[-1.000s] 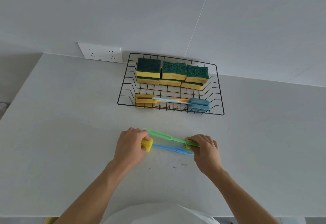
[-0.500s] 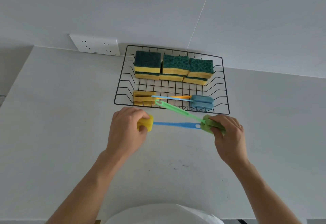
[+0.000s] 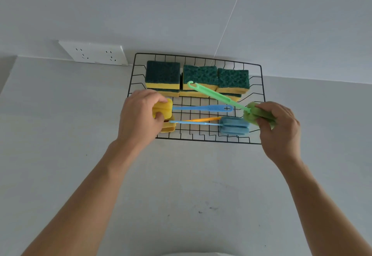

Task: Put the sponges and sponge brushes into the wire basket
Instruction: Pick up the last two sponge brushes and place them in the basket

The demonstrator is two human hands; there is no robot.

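While over the wire basket (image 3: 261,86), our left hand (image 3: 138,114) grips the yellow-headed brush (image 3: 201,108); right hand (image 3: 277,127) grips the green brush (image 3: 217,96).

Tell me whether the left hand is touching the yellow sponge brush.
Touching. The head view shows the left hand closed on the yellow sponge brush, fingers over the top of its head and thumb underneath.

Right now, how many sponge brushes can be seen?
4. Yellow-headed one in the left hand; green one in the right hand; two lying in the basket: blue-headed and orange-handled.
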